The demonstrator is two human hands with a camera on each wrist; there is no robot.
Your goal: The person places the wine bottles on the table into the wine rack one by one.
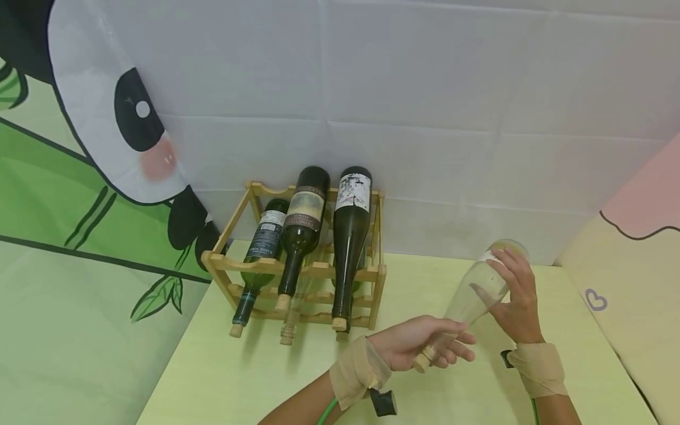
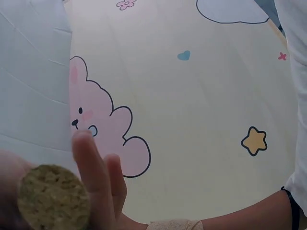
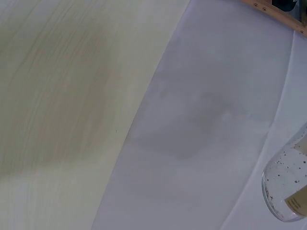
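A clear glass bottle [image 1: 467, 289] is held tilted above the right part of the table, base up to the right and corked neck down to the left. My left hand [image 1: 419, 342] holds its neck between thumb and fingers. Around the body near the base, my right hand [image 1: 515, 289] grips from the right side. The cork [image 2: 53, 197] shows large beside the left fingers in the left wrist view. In the right wrist view only the bottle's base end [image 3: 288, 177] is visible, with specks and a label; the right hand is out of that view.
Left of the hands, a wooden wine rack [image 1: 376, 292] holds several corked bottles, including a dark bottle with a worn white label [image 1: 353, 192] and a dark bottle with a cream label [image 1: 305, 209]. A pale wall sheet [image 1: 451, 177] rises behind the table [image 1: 212, 366].
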